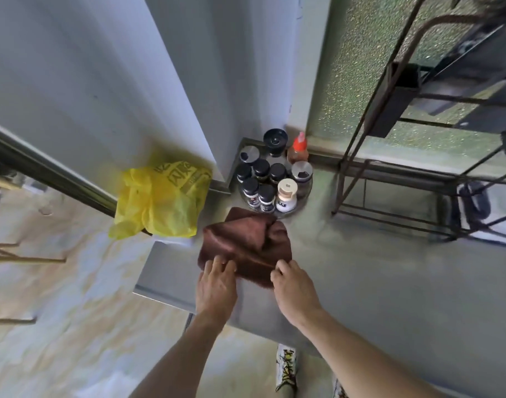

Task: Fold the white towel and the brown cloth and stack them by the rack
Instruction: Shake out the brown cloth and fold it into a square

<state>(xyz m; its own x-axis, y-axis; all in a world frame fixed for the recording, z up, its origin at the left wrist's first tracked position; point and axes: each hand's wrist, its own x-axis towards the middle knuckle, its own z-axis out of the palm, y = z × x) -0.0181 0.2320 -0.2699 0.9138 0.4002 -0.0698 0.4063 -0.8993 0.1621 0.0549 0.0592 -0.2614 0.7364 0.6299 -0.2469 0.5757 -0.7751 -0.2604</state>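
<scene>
The brown cloth (244,245) lies crumpled on the grey steel counter (361,282), just in front of the spice bottles. My left hand (215,288) rests on the cloth's near left corner, fingers spread over the fabric. My right hand (293,288) pinches the near right edge of the cloth. A sliver of white fabric (174,241), perhaps the white towel, shows under the yellow bag. The dark metal rack (412,156) stands at the right back of the counter.
A round tray of several spice bottles (270,183) sits in the corner by the wall. A yellow plastic bag (159,202) lies at the counter's left edge. The counter's front edge (162,295) drops to a pale tiled floor. My shoe (286,367) shows below.
</scene>
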